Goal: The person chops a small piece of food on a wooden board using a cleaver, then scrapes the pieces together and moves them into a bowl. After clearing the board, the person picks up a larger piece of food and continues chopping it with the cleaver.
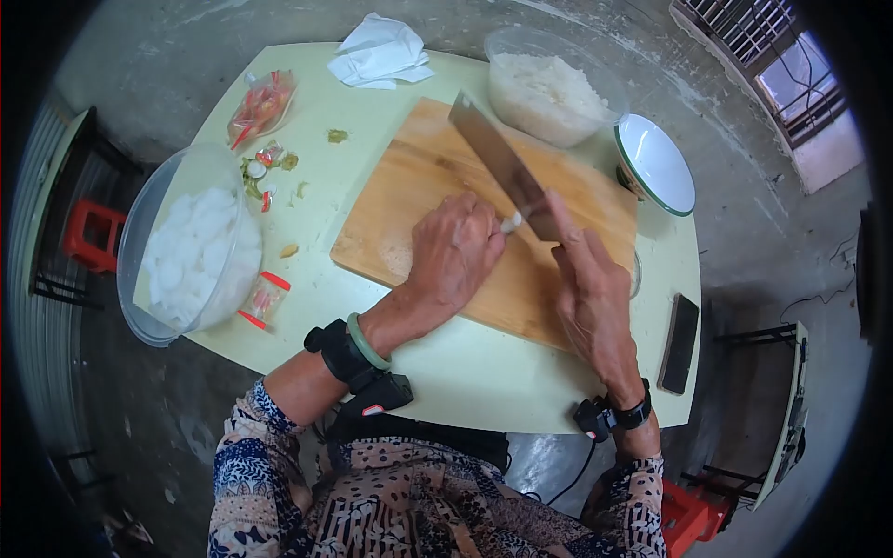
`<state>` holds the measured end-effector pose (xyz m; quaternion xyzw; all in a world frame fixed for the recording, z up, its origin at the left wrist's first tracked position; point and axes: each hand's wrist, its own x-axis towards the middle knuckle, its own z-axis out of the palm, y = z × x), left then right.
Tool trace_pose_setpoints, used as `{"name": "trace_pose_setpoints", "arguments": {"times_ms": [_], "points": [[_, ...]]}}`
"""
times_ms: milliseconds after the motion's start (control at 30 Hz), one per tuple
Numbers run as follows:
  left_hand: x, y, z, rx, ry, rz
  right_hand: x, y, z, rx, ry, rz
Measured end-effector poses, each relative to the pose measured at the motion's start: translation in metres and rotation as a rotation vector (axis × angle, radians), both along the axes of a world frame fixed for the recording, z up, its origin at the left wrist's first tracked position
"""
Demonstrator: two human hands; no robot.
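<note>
A cleaver (498, 163) with a broad dark blade is in my right hand (595, 288), whose fingers wrap its handle. The blade slants up and left over a wooden cutting board (391, 214). My left hand (456, 246) is closed over the middle of the board, fingers curled in. A small white vegetable piece (511, 222) pokes out past its fingertips, close beside the cleaver's edge. Most of that piece is hidden under the fingers.
A clear bowl (246, 279) of white chunks stands at the left, a clear tub (609, 88) of white shreds at the back. An enamel bowl (658, 163), a phone (679, 342), crumpled white paper (379, 51), small packets (265, 299) and green scraps (337, 136) lie around the board.
</note>
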<state>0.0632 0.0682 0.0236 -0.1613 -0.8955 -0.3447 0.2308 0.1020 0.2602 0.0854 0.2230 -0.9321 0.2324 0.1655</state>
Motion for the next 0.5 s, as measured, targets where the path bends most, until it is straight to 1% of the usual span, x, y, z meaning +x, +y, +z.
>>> {"name": "trace_pose_setpoints", "arguments": {"times_ms": [233,300,333,400,433,500], "points": [[0.0027,0.0005,0.0021,-0.004,0.011,0.0,-0.0022,-0.0016,0.0024,0.104,-0.047,0.025],[0.0039,0.0003,0.0012,-0.008,-0.007,-0.003,0.0008,-0.0063,0.0062,-0.046,0.028,0.012],[0.0036,0.0002,0.0006,-0.028,-0.005,-0.003,0.0006,-0.0064,0.0053,-0.044,0.024,0.017],[0.0037,0.0011,-0.0005,-0.051,-0.005,-0.003,0.0002,-0.0066,0.0031,0.103,-0.085,0.001],[0.0029,0.0027,-0.0015,-0.043,0.011,0.005,0.0015,-0.006,0.0032,0.102,-0.084,0.001],[0.0012,0.003,-0.0018,-0.028,0.031,0.019,0.0018,-0.0038,0.0048,0.02,-0.066,-0.008]]}}
